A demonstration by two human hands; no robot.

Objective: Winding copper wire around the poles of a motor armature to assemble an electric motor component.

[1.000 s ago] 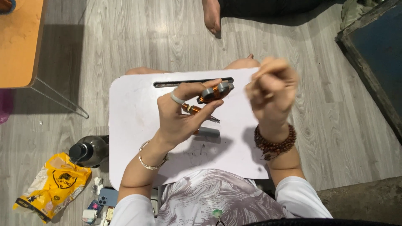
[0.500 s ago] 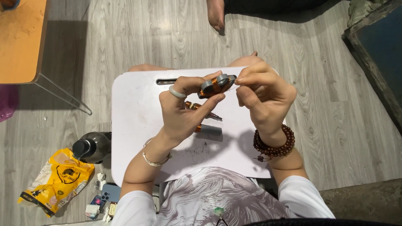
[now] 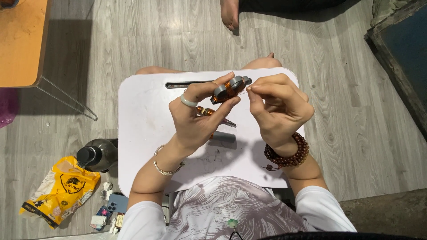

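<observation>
Left hand (image 3: 195,118) grasps a copper-wound coil (image 3: 230,88) between thumb and fingertips above the white lap tray (image 3: 142,133). Right hand (image 3: 278,109) pinches closed at the coil's right edge, seemingly on a thin wire.

Grey wood-plank floor (image 3: 133,40); orange table (image 3: 20,40) upper left; dark frame (image 3: 400,53) right.

Small grey coil part (image 3: 230,88) wound with copper-orange wire, flat oblong shape, tilted with its right end up toward 1 o'clock. Held above the white tabletop (image 3: 142,133), near its 12 o'clock edge, pinched by left hand (image 3: 200,120) thumb and fingers. Right hand (image 3: 278,106) fingertips pinch at its 3 o'clock end; a thin wire strand is barely visible there.
</observation>
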